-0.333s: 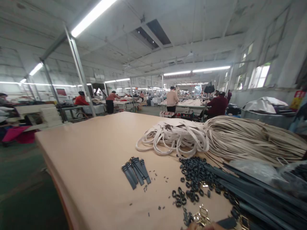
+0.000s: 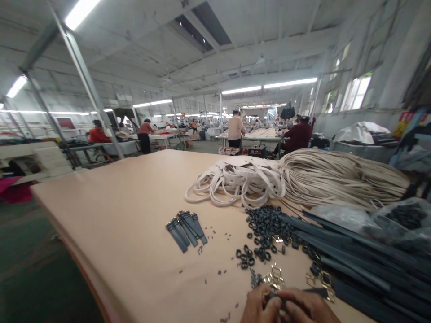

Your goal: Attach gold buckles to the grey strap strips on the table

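At the bottom edge, my left hand [image 2: 258,307] and my right hand [image 2: 305,306] meet, fingers pinched together on a small dark strap piece [image 2: 282,305]. A bit of gold metal shows at my left fingertips; the rest of the held piece is hidden by the fingers. Gold buckles [image 2: 275,277] lie just beyond my left hand, and more lie past my right hand. Small dark keeper loops [image 2: 245,257] are scattered farther up, beside a heap of them. To the left lies a group of finished-looking dark straps with buckles [image 2: 186,229].
Long dark strips [image 2: 357,264] fan across the table's right side. Cream looped straps [image 2: 239,181] and a thick bundle of beige cords [image 2: 336,175] lie behind. A clear plastic bag [image 2: 400,220] holds dark pieces. The brown-covered table [image 2: 117,215] extends left. Several people work at farther tables.
The view has tilted down and turned slightly right, so the table sits higher in the picture. My hands, barely showing at the bottom edge before, are now more fully visible.
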Tool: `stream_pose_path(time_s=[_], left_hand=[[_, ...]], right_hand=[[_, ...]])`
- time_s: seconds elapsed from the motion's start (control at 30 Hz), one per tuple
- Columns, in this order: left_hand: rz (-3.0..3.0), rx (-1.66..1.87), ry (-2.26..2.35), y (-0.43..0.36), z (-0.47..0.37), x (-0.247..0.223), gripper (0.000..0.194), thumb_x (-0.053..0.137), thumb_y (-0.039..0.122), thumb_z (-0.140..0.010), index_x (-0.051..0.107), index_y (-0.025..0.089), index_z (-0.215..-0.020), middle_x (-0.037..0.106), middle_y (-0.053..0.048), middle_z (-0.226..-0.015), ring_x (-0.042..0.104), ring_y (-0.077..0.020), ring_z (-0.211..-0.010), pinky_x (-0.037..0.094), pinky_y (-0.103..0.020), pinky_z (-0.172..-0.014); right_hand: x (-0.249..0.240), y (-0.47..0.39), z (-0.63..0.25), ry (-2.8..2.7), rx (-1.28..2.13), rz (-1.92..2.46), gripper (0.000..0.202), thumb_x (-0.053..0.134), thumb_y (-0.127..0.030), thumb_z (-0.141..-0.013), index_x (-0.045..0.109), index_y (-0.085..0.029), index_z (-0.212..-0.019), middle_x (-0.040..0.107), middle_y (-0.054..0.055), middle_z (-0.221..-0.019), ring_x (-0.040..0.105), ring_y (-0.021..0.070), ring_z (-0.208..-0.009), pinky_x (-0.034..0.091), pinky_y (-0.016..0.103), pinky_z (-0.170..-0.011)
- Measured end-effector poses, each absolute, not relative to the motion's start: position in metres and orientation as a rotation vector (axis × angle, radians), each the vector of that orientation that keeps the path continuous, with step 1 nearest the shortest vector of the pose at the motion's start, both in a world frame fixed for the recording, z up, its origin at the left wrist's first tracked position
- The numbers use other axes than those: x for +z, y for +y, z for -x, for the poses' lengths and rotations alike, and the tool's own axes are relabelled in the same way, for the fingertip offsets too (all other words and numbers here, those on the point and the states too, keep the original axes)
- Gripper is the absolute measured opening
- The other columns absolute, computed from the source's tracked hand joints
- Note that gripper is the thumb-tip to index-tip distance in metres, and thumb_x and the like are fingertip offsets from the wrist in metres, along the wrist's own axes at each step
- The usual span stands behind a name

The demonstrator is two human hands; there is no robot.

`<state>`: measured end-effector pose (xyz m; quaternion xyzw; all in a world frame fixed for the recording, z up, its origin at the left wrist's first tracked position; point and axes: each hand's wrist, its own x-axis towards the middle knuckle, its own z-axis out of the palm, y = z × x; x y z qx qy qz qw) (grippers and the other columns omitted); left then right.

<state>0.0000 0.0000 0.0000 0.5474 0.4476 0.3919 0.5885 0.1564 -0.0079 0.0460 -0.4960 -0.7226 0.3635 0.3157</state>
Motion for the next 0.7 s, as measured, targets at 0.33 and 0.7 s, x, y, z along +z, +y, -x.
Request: stream_pose_path(time_s=[0.33, 0.7], left_hand=[[-1.253, 0.753, 0.97, -0.003, 0.005, 0.026, 0.026, 0.05, 0.04, -0.077, 0.046, 0.015, -0.076, 0.05, 0.006, -0.046, 0.04, -0.0044, -0.031, 0.028, -0.013, -0.031], [-1.427, 0.653, 0.899, -0.005, 0.005, 0.025, 0.023, 0.047, 0.038, -0.079, 0.045, 0.016, -0.075, 0.048, 0.006, -0.049, 0.041, -0.0051, -0.034, 0.031, -0.014, -0.032]], right_hand=[[0.061, -0.014, -0.184, -2.254, 0.711, 1.451, 0.017, 0.048, -0.028, -0.08, 0.062, -0.018, -0.082, 0.064, 0.005, -0.073, 0.057, 0.0175, -0.066, 0.041, 0.027, -0.061], [0.065, -0.019, -0.18, -2.108, 1.342, 1.333, 0.019, 0.043, -0.02, -0.081, 0.052, -0.017, -0.064, 0.062, 0.0, -0.057, 0.055, 0.0111, -0.049, 0.039, 0.019, -0.047]])
